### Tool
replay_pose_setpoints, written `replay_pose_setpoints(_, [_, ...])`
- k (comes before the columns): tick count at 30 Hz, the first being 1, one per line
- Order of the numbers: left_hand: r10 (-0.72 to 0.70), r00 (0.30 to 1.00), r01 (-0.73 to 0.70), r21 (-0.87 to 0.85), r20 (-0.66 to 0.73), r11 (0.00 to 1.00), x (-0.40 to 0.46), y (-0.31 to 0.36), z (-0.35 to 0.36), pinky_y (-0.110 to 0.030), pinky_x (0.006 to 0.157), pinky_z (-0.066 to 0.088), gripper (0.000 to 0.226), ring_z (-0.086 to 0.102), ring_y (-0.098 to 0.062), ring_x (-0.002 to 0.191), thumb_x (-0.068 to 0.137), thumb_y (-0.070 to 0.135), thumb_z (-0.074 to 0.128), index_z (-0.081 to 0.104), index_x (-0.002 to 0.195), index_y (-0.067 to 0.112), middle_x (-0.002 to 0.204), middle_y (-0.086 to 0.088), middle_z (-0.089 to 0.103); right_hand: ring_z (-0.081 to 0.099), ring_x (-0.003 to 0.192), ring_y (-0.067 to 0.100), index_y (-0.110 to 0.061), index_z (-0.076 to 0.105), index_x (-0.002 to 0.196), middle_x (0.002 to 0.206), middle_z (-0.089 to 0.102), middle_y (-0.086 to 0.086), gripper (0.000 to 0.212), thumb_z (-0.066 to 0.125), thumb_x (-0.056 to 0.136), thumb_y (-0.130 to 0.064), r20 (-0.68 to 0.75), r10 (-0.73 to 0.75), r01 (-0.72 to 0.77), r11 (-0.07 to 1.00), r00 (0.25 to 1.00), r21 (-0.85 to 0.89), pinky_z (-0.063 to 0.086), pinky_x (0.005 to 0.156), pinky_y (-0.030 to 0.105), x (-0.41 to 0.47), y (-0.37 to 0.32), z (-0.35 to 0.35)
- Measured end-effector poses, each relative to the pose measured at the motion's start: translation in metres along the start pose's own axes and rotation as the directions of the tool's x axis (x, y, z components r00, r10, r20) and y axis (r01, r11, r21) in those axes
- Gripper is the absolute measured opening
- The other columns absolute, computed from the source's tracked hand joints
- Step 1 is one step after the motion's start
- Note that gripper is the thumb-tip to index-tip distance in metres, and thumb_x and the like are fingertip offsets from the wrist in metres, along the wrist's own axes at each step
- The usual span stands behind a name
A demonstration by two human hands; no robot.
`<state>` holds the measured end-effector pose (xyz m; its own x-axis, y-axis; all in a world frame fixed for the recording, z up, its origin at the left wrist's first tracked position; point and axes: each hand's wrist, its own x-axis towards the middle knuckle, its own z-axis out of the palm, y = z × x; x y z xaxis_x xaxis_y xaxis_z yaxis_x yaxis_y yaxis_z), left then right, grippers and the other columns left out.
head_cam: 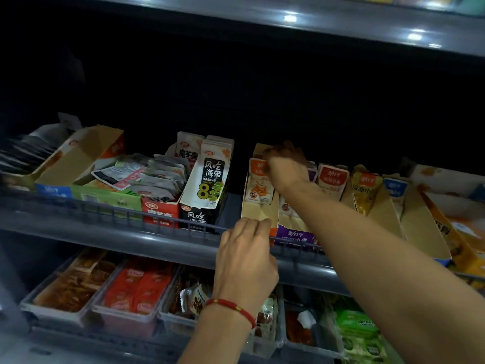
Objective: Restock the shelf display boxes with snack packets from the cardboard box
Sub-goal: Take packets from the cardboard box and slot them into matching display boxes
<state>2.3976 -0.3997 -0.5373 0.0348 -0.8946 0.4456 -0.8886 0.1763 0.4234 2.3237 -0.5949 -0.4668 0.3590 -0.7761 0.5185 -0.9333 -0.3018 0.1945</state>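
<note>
Clear plastic bins of dark and red snacks sat on the lower shelf; a wire rail fronted the middle shelf; light glinted off the grey upper shelf.

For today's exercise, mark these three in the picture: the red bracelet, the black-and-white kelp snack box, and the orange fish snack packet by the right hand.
red bracelet (231, 306), head view, band on left wrist.
black-and-white kelp snack box (195, 219), head view, black front panel.
orange fish snack packet (258, 185), head view, packet's front face.
</note>
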Motion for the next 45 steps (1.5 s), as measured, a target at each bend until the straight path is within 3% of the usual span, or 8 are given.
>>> replay_pose_setpoints(14, [0.031, 0.999, -0.032, -0.008, -0.035, 0.999, -0.001, -0.003, 0.003, -0.035, 0.114, 0.032, 0.057, 0.039, -0.013, 0.137, 0.091, 0.012, 0.058, 0.046, 0.146, 0.022, 0.14, 0.007, 0.053, 0.051, 0.126, 0.036, -0.008, 0.064, 0.126, 0.132, 0.058, 0.014, 0.04, 0.067, 0.087, -0.009, -0.094, -0.079, 0.065, 0.988, 0.992, -0.141, 0.041, 0.103, 0.046, 0.0, 0.01, 0.007])
replay_pose_setpoints(22, [0.118, 0.992, -0.116, 0.05, -0.036, 0.992, -0.013, -0.003, 0.003, -0.04, 0.114, 0.038, 0.056, 0.039, -0.019, 0.139, 0.085, 0.009, 0.063, 0.051, 0.139, 0.017, 0.145, 0.0, 0.049, 0.057, 0.089, 0.019, -0.015, 0.065, 0.107, 0.101, 0.063, 0.002, 0.018, 0.055, 0.097, -0.025, -0.328, -0.203, 0.286, 0.93, 0.923, 0.23, 0.048, 0.076, 0.033, -0.119, 0.023, -0.045])
replay_pose_setpoints(26, [0.147, 0.974, -0.149, 0.002, -0.172, 0.989, -0.058, 0.01, 0.009, -0.034, 0.075, 0.051, 0.028, 0.051, -0.018, 0.092, 0.073, 0.004, 0.066, 0.055, 0.094, 0.019, 0.098, 0.003, 0.052, 0.045, 0.072, 0.013, -0.024, 0.059, 0.086, 0.08, 0.055, -0.007, 0.011, 0.053, 0.091, -0.032, -0.114, -0.459, 0.473, 0.848, 0.881, 0.237, 0.04, 0.069, 0.028, -0.248, 0.041, -0.041])
replay_pose_setpoints(30, [0.14, 0.982, -0.137, -0.031, 0.124, 0.99, -0.129, 0.019, 0.059, -0.027, 0.067, 0.036, 0.021, 0.047, -0.016, 0.082, 0.075, 0.011, 0.059, 0.045, 0.083, 0.026, 0.09, 0.007, 0.044, 0.061, 0.07, 0.022, -0.021, 0.063, 0.086, 0.083, 0.065, 0.0, 0.016, 0.055, 0.084, -0.033, 0.386, -0.505, 0.403, 0.858, 0.772, 0.317, 0.05, 0.06, 0.035, -0.364, 0.058, 0.024])
replay_pose_setpoints(33, [0.03, 0.882, -0.035, 0.001, 0.471, 0.999, -0.176, 0.011, 0.121, -0.035, 0.075, 0.048, 0.015, 0.055, -0.018, 0.092, 0.083, 0.021, 0.054, 0.046, 0.089, 0.032, 0.1, 0.009, 0.049, 0.067, 0.095, 0.034, -0.012, 0.067, 0.11, 0.111, 0.069, 0.013, 0.026, 0.053, 0.094, -0.028, 0.784, -0.408, 0.186, 0.913, 0.469, 0.364, 0.056, 0.076, 0.039, -0.423, 0.066, 0.076])
replay_pose_setpoints(36, [-0.168, 0.714, 0.125, 0.112, 0.68, 0.986, -0.225, -0.01, 0.17, -0.032, 0.091, 0.048, 0.022, 0.061, -0.022, 0.112, 0.086, 0.021, 0.056, 0.059, 0.107, 0.028, 0.114, 0.003, 0.065, 0.063, 0.111, 0.034, -0.009, 0.065, 0.121, 0.125, 0.066, 0.016, 0.031, 0.058, 0.096, -0.026, 0.896, -0.346, -0.024, 0.93, 0.279, 0.367, 0.051, 0.091, 0.037, -0.473, 0.069, 0.113])
replay_pose_setpoints(41, [-0.384, 0.458, 0.345, 0.238, 0.802, 0.908, -0.283, -0.035, 0.201, -0.027, 0.1, 0.046, 0.034, 0.058, -0.024, 0.122, 0.088, 0.015, 0.063, 0.061, 0.121, 0.02, 0.133, -0.006, 0.062, 0.059, 0.123, 0.029, -0.022, 0.06, 0.129, 0.137, 0.06, 0.008, 0.048, 0.066, 0.087, -0.043, 0.954, -0.213, -0.275, 0.924, 0.21, 0.266, 0.048, 0.104, 0.038, -0.545, 0.059, 0.176])
replay_pose_setpoints(45, [-0.437, 0.363, 0.34, 0.319, 0.823, 0.885, -0.302, -0.05, 0.208, -0.029, 0.101, 0.049, 0.033, 0.061, -0.023, 0.117, 0.091, 0.016, 0.064, 0.061, 0.124, 0.017, 0.13, -0.006, 0.065, 0.045, 0.135, 0.035, -0.025, 0.043, 0.146, 0.151, 0.045, 0.008, 0.067, 0.055, 0.086, -0.053, 0.951, -0.041, -0.36, 0.92, 0.306, 0.156, 0.038, 0.111, 0.054, -0.581, 0.027, 0.213])
